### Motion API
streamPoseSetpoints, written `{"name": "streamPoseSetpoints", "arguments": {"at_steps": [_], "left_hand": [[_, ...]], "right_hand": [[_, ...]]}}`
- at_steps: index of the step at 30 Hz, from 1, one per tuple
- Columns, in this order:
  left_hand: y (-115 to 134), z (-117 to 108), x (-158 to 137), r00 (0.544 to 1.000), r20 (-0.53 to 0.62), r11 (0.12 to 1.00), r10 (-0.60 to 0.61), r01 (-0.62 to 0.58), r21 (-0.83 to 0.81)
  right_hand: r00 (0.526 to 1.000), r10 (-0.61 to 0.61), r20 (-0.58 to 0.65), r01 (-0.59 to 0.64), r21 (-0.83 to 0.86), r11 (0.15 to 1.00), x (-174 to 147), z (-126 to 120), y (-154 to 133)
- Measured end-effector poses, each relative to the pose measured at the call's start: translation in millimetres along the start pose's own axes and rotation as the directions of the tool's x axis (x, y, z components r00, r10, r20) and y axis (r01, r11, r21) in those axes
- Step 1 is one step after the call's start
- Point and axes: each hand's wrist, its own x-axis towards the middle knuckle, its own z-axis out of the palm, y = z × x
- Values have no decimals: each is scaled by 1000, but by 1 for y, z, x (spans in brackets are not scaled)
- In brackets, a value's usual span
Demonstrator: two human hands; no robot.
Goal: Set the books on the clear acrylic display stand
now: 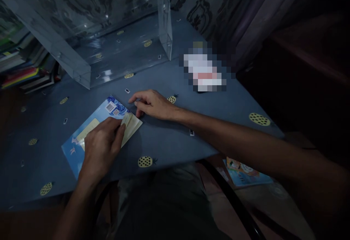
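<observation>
A thin blue book [91,118] lies aslant on the table, its side with a barcode and a QR code facing up. My left hand [102,141] rests over it, thumb and fingers closed on a lifted, pale yellowish corner [131,124] at the book's right end. Part of the book is hidden beneath that hand. Just beyond this corner, my right hand [153,104] hovers above or touches the tablecloth; I cannot tell which. Its fingers are loosely bent and apart, with nothing visible between them.
A clear plastic stand [79,76] rises at the back of the blue pineapple-print tablecloth [164,138]. Stacked books [27,72] sit at the far left. A pixelated object [205,70] lies at the back right. Below the table's edge is a colourful booklet [246,172], near a dark curved bar [232,200].
</observation>
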Motion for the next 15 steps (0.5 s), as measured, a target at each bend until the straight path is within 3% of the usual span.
{"name": "streamPoseSetpoints", "arguments": {"at_steps": [15], "left_hand": [[3,1,-2,997,-1,987,81,-80,137]], "right_hand": [[999,-7,-34,6,-41,999,1,0,0]]}}
